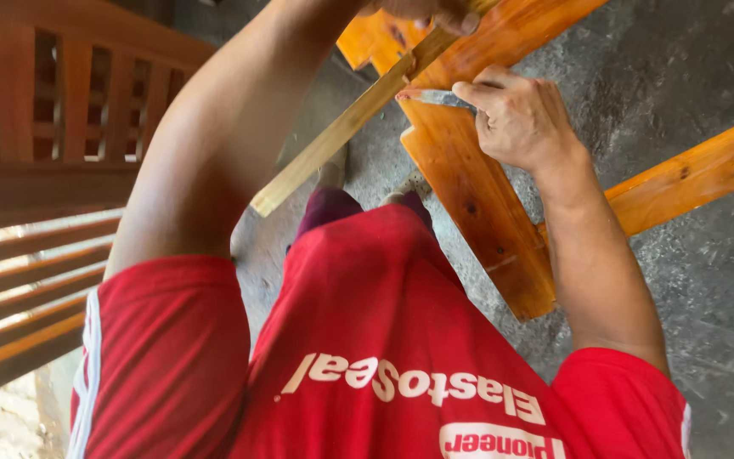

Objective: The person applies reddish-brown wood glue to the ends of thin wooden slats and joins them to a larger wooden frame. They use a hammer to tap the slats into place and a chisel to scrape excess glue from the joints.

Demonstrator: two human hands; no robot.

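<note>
My left hand (431, 12) is at the top edge, mostly cut off, closed on a long pale wooden strip (341, 129) that slants down to the left. My right hand (520, 119) pinches a small flat metal blade (435, 97) whose tip touches the strip at the edge of an orange varnished board (479, 217). The board lies on the grey concrete floor (690, 280). My red shirt (384, 340) fills the lower frame, and my feet (333, 174) show below the strip.
A second orange plank (700, 170) runs off to the right from under the board. Dark brown slatted wooden furniture (53, 110) stands along the left side. More orange wood pieces (375, 38) lie at the top.
</note>
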